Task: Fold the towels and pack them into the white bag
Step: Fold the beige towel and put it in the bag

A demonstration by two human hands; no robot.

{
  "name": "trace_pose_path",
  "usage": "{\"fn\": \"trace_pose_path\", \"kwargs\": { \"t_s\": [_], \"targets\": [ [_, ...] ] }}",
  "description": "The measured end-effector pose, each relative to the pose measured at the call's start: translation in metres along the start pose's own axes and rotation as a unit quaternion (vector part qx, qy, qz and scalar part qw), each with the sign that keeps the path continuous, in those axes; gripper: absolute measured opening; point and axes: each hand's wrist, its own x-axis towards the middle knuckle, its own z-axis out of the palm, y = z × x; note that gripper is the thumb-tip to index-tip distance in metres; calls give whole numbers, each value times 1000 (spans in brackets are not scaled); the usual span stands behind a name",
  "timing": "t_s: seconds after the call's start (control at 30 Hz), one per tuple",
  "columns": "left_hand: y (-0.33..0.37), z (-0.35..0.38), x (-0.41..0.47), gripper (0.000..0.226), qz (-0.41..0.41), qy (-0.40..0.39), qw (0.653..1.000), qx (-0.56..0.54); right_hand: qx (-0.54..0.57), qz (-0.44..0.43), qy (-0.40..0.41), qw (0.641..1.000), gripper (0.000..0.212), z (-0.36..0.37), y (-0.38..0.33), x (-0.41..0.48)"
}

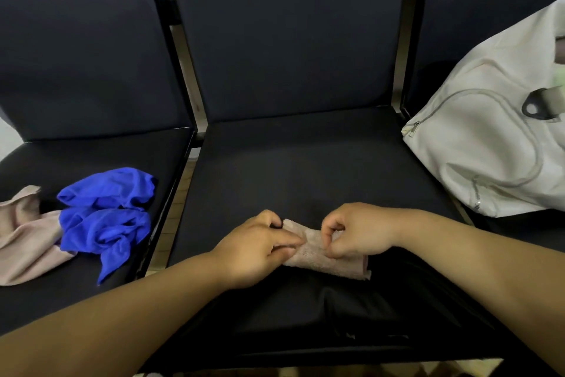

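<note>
A small beige towel (324, 257) lies bunched on the middle seat near its front. My left hand (256, 251) pinches its left end between thumb and fingers. My right hand (357, 233) pinches its upper edge just to the right. The white bag (489, 144) with zips and a grey strap stands on the right seat, apart from both hands. On the left seat lie crumpled blue towels (107, 214) and, partly under them, another beige towel (27, 239).
Three dark padded seats (293, 162) with backrests stand side by side, with metal frame gaps (180, 193) between them. A black cloth (336, 309) covers the front of the middle seat under my forearms.
</note>
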Motion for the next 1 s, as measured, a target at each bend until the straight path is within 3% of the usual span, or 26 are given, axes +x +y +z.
{"fn": "trace_pose_path", "kwargs": {
  "t_s": [0.2,0.37,0.57,0.8,1.0],
  "targets": [
    [13,-2,9,30,-38,-28,992,-116,104,71,11,992,18,8,-1,-14],
    [58,-9,22,30,7,3,989,-147,145,85,24,985,17,-16,13,-64],
    [168,-71,84,33,111,106,979,-131,160,38,225,960,26,-100,52,-174],
    [304,-125,174,33,237,140,959,-63,172,49,414,893,28,-155,124,-259],
    [379,-147,255,40,269,129,953,-56,222,78,526,817,28,-192,188,-264]
  ]
}}
